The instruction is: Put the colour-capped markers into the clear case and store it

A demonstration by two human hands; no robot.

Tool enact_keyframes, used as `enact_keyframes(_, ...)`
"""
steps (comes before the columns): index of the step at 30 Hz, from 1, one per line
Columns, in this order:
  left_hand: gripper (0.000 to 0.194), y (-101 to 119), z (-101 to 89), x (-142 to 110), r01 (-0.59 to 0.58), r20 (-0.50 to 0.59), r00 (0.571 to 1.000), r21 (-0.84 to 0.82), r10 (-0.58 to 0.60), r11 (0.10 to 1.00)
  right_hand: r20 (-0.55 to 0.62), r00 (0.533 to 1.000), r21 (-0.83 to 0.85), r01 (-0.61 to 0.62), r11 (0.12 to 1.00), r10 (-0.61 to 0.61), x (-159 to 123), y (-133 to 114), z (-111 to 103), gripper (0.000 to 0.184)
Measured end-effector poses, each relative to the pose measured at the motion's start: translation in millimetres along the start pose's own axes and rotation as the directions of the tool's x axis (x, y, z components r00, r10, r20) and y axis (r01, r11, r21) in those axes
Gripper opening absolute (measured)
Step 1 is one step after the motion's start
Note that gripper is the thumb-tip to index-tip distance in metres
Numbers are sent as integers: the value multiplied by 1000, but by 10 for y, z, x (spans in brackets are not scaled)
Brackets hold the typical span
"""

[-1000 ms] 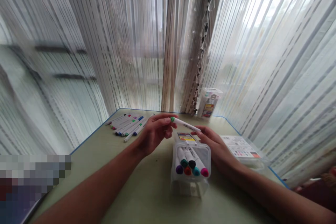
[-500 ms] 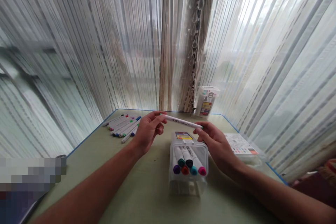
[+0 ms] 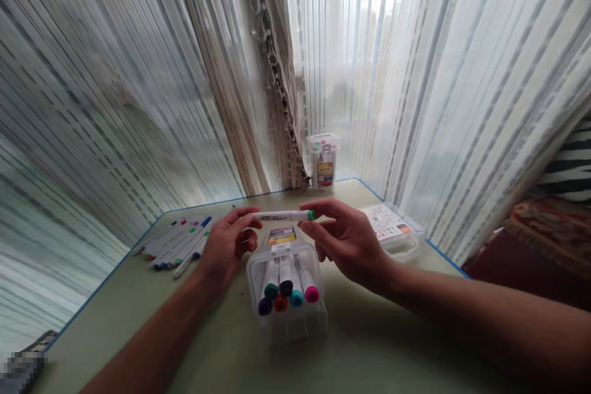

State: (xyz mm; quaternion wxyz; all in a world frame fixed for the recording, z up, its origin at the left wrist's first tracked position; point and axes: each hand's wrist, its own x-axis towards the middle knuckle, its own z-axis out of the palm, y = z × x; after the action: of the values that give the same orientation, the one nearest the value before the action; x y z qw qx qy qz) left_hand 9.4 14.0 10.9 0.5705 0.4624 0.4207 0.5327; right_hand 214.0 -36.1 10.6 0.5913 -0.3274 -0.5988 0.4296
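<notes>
A white marker (image 3: 277, 216) with a green cap lies level between my two hands, above the far end of a clear plastic case. My left hand (image 3: 226, 243) pinches its left end. At the green-capped end, my right hand (image 3: 344, 237) grips it between thumb and fingers. Below sits the clear case (image 3: 318, 268) on its side, its open end toward me. Several markers are in it, with purple, orange, green, black, turquoise and pink (image 3: 312, 293) ends showing. A yellow and red label is on its upper side.
Several loose white markers (image 3: 178, 243) are spread on the green table (image 3: 194, 345) at the left. A second clear case (image 3: 323, 163) stands upright at the back edge. A clear lid or box with a printed sheet (image 3: 386, 221) lies at the right. Striped curtains hang behind.
My view has swung to the right, so everything appears further left. The marker has come level from a slant, and my right hand's fingers have moved over its green-capped end.
</notes>
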Motion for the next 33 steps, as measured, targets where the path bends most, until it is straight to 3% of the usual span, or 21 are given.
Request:
enact_keyframes(5, 29, 19, -4, -7, -12, 11, 1000, -40, 12, 999, 0, 1000, -20, 23, 1000, -23, 17, 14, -25, 28)
enact_keyframes(10, 30, 51, -43, 0, -140, 44, 988, -146, 148, 979, -77, 997, -55, 1, 998, -5, 68, 65, -62, 31)
enact_keyframes(14, 30, 77, -20, -32, -204, 59, 973, -230, 222, 952, -130, 980, -4, -155, 988, 153, 107, 192, -97, 38)
enact_keyframes(17, 29, 85, 18, -64, -221, 101, 963, -234, 249, 947, -105, 956, 59, -270, 961, 275, 107, 294, -115, 39)
enact_keyframes(24, 27, 92, 64, -124, -232, 191, 943, -205, 271, 951, -91, 905, 66, -411, 909, 415, 58, 361, -118, 36)
enact_keyframes(28, 29, 104, 61, -127, -242, 178, 944, -197, 278, 950, -126, 918, 22, -377, 926, 377, 41, 323, -117, 37)
enact_keyframes(33, 28, 109, 17, -84, -281, 130, 943, -181, 306, 942, -167, 968, -75, -204, 976, 189, 47, 237, -110, 37)
